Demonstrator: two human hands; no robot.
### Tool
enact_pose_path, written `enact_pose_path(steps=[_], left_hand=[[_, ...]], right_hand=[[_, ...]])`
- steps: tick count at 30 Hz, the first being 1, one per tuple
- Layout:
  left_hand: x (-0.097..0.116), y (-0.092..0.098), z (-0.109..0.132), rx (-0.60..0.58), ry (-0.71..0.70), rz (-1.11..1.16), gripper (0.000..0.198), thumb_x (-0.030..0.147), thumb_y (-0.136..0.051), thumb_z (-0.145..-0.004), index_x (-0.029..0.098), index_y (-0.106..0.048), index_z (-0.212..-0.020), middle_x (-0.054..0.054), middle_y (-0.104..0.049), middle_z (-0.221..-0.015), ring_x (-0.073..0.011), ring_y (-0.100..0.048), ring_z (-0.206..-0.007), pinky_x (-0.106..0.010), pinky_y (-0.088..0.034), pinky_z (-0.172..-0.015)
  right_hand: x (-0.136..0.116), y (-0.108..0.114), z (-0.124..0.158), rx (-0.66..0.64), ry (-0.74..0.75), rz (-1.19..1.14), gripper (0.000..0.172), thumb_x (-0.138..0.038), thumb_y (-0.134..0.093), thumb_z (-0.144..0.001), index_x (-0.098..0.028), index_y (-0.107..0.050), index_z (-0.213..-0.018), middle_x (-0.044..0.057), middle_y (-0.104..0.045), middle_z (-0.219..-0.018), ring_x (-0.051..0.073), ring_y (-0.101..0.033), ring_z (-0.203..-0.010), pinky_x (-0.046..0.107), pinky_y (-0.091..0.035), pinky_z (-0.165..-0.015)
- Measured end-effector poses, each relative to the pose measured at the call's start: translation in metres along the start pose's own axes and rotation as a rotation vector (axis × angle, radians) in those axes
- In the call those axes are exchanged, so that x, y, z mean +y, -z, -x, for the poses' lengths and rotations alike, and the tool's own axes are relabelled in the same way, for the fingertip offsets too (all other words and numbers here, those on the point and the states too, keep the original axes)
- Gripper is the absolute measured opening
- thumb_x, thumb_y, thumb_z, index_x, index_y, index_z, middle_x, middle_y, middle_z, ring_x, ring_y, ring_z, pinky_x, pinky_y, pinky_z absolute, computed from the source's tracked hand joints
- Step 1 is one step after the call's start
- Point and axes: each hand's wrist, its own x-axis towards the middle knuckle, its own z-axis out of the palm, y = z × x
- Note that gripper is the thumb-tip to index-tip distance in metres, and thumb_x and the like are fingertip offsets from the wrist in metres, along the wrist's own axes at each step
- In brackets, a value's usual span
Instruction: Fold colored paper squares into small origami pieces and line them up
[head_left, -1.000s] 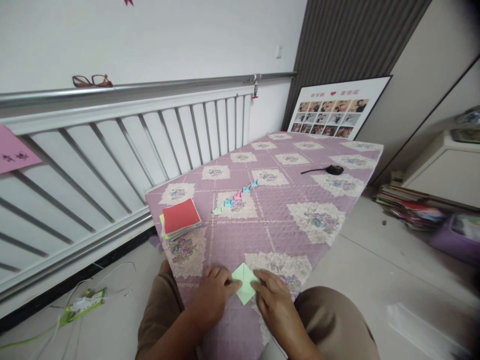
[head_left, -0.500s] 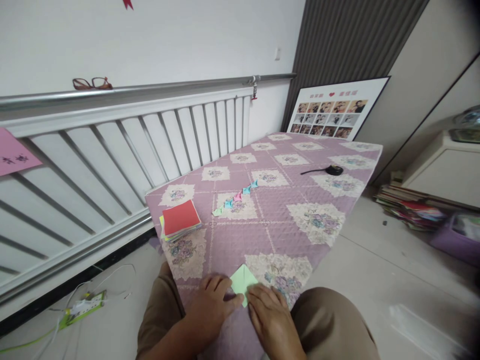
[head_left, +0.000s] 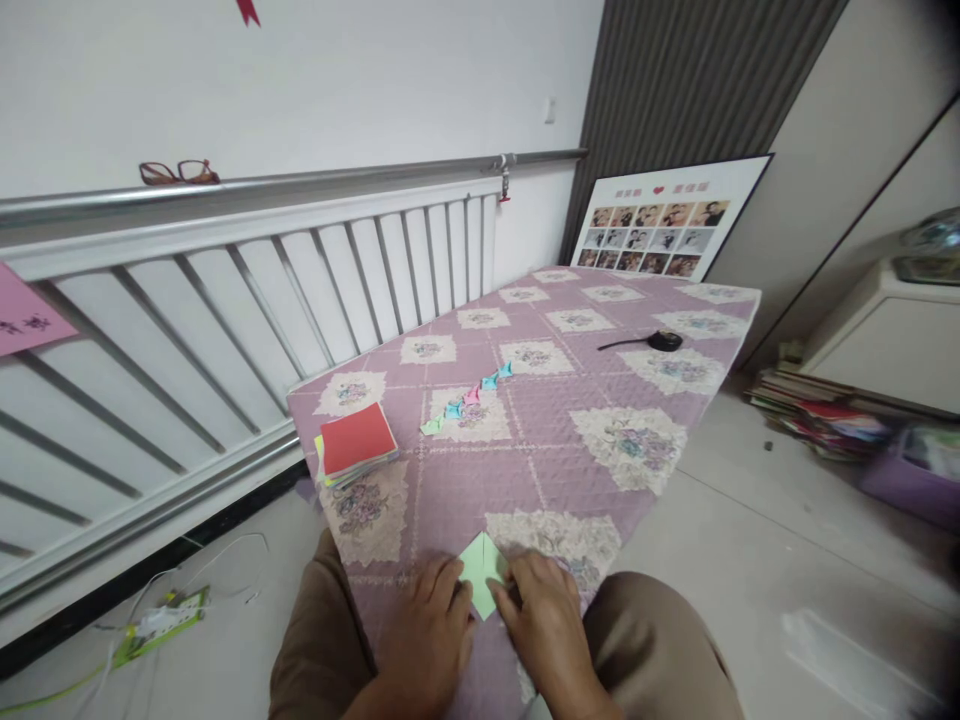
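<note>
A light green sheet of origami paper, folded to a diamond with a crease down from its top corner, lies on the near end of the cloth-covered table. My left hand has its curled fingers at the paper's left edge, its thumb close to the lower edge. From the other side, my right hand holds the right corner, its thumb over the paper and its fingers at the edge. Farther up the cloth, several small folded paper pieces in blue, pink and green form a slanting row. Left of them sits a paper stack, red on top.
A black corded object rests on the tablecloth at the far right. A white radiator runs along the left side, with glasses on its pipe. On the floor at left lies a power strip with cables.
My right hand has shifted from lying flat across the paper's lower right to its right corner, thumb bent inward. My left thumb has drawn back toward its fingers.
</note>
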Motion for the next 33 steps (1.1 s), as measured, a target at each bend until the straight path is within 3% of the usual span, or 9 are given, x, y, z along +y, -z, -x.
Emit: enact_pose_path(steps=[3, 5, 8, 13, 18, 26, 30, 33], left_hand=[[0.000, 0.001, 0.001, -0.026, -0.040, 0.027, 0.038, 0.028, -0.056, -0.088, 0.026, -0.053, -0.126, -0.006, -0.053, -0.129, -0.0264, -0.046, -0.120, -0.047, -0.040, -0.102], [-0.001, 0.003, 0.002, -0.049, -0.054, 0.028, 0.044, 0.032, -0.058, -0.087, 0.032, -0.049, -0.130, -0.005, -0.050, -0.131, -0.0275, -0.045, -0.121, -0.049, -0.040, -0.102], [-0.003, 0.005, 0.003, -0.086, -0.067, 0.028, 0.049, 0.037, -0.060, -0.086, 0.039, -0.045, -0.133, -0.005, -0.046, -0.135, -0.0294, -0.042, -0.123, -0.052, -0.037, -0.102], [-0.005, 0.005, 0.004, -0.122, -0.071, 0.047, 0.049, 0.040, -0.058, -0.086, 0.041, -0.044, -0.133, -0.006, -0.043, -0.137, -0.0294, -0.039, -0.125, -0.053, -0.033, -0.105], [-0.004, 0.006, 0.004, -0.125, -0.055, 0.066, 0.048, 0.039, -0.056, -0.087, 0.041, -0.044, -0.133, -0.005, -0.042, -0.137, -0.0289, -0.039, -0.125, -0.052, -0.031, -0.106], [-0.001, 0.011, 0.004, -0.108, -0.021, 0.118, 0.044, 0.032, -0.053, -0.087, 0.032, -0.047, -0.131, -0.003, -0.046, -0.136, -0.0261, -0.037, -0.126, -0.046, -0.026, -0.109], [0.000, 0.011, 0.002, -0.110, 0.000, 0.146, 0.056, 0.032, -0.052, -0.085, 0.026, -0.038, -0.139, -0.005, -0.047, -0.135, -0.0259, -0.037, -0.124, -0.044, -0.025, -0.109], [0.001, 0.012, -0.001, -0.116, 0.010, 0.131, 0.063, 0.032, -0.053, -0.085, 0.028, -0.030, -0.143, -0.005, -0.048, -0.132, -0.0264, -0.039, -0.121, -0.046, -0.028, -0.106]], right_hand=[[0.004, -0.003, -0.001, 0.037, -0.021, 0.004, 0.031, -0.026, -0.066, -0.078, -0.022, -0.060, -0.108, 0.007, -0.064, -0.104, 0.027, -0.055, -0.101, 0.040, -0.039, -0.085], [0.005, -0.004, -0.002, 0.029, -0.028, 0.016, 0.041, -0.026, -0.065, -0.076, -0.024, -0.058, -0.117, 0.008, -0.061, -0.117, 0.029, -0.051, -0.111, 0.043, -0.038, -0.089], [0.006, -0.004, -0.003, -0.005, -0.039, 0.024, 0.035, -0.027, -0.063, -0.077, -0.027, -0.062, -0.112, 0.007, -0.060, -0.121, 0.031, -0.049, -0.117, 0.046, -0.038, -0.090], [0.008, -0.005, -0.003, 0.010, -0.023, -0.020, 0.028, -0.027, -0.061, -0.077, -0.029, -0.064, -0.105, 0.004, -0.063, -0.119, 0.028, -0.052, -0.115, 0.046, -0.037, -0.091], [0.008, -0.004, -0.002, 0.015, -0.009, -0.038, 0.011, -0.020, -0.059, -0.076, -0.026, -0.064, -0.083, 0.003, -0.064, -0.117, 0.027, -0.053, -0.113, 0.045, -0.035, -0.091], [0.008, 0.004, 0.002, -0.049, 0.077, -0.043, 0.018, -0.014, -0.054, -0.079, -0.028, -0.062, -0.086, 0.002, -0.062, -0.120, 0.025, -0.051, -0.115, 0.048, -0.031, -0.096], [0.010, 0.007, 0.003, -0.068, 0.136, -0.049, 0.023, -0.010, -0.054, -0.077, -0.028, -0.062, -0.089, 0.003, -0.060, -0.121, 0.025, -0.049, -0.118, 0.049, -0.030, -0.098], [0.011, 0.009, 0.003, -0.080, 0.175, -0.056, 0.025, -0.009, -0.053, -0.077, -0.028, -0.062, -0.090, 0.003, -0.060, -0.121, 0.024, -0.049, -0.119, 0.048, -0.030, -0.098]])
